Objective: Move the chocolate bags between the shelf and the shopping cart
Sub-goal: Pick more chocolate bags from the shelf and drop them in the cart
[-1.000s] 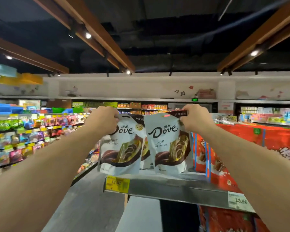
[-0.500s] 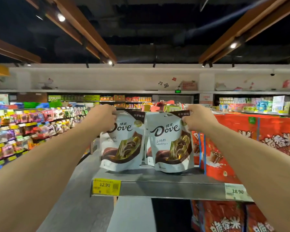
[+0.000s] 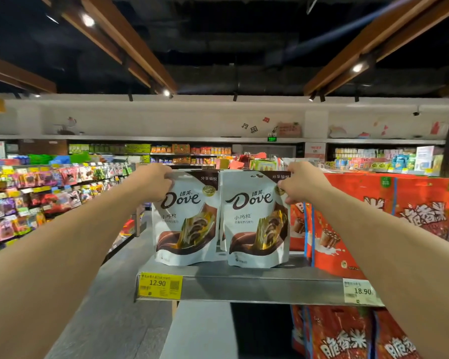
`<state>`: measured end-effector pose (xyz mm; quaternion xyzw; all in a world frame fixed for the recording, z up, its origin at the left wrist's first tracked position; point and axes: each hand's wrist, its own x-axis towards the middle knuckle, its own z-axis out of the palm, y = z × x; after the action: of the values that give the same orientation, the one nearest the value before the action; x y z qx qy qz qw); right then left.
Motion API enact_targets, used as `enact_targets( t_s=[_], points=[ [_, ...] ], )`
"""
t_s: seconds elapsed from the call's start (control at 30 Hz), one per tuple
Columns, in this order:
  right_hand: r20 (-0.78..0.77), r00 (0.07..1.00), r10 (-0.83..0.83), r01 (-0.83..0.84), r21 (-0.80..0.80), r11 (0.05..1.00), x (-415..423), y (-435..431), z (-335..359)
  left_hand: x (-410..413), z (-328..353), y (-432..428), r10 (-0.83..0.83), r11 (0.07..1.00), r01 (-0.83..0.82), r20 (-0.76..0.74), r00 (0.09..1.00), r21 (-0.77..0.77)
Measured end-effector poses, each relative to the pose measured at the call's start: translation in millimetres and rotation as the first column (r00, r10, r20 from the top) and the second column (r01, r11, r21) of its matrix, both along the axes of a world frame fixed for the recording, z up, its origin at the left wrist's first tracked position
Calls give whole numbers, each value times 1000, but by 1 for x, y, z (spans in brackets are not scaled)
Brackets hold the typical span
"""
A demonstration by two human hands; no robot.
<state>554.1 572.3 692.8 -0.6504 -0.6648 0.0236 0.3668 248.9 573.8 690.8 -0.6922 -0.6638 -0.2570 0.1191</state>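
Note:
Two white and brown Dove chocolate bags stand upright side by side on the grey metal shelf (image 3: pixel 244 283). My left hand (image 3: pixel 153 185) pinches the top left corner of the left bag (image 3: pixel 187 224). My right hand (image 3: pixel 300 182) pinches the top right corner of the right bag (image 3: pixel 257 226). Both bags' bottoms touch the shelf board. Another bag shows partly behind them. The shopping cart is out of view.
Red snack bags (image 3: pixel 373 224) fill the shelf to the right and the shelf below. A yellow price tag (image 3: pixel 160 285) and a white one (image 3: pixel 360 291) hang on the shelf edge. An aisle with a grey floor (image 3: pixel 106 307) runs along the left, beside stocked shelves.
Both bags have come down and stand straighter on the shelf board. The view has moved closer to the shelf. My hands keep their hold on the top corners.

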Motion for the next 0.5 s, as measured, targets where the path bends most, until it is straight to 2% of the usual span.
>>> enact_targets(
  t_s=[0.1, 0.5],
  points=[
    [-31, 1000, -3, 2, -20, 1000, -1, 2, -5, -3, -2, 3, 1, 1000, -1, 19, 1000, 9],
    [99, 993, -56, 53, 38, 998, -8, -2, -6, -7, -6, 5, 47, 993, -53, 63, 997, 104]
  ],
)
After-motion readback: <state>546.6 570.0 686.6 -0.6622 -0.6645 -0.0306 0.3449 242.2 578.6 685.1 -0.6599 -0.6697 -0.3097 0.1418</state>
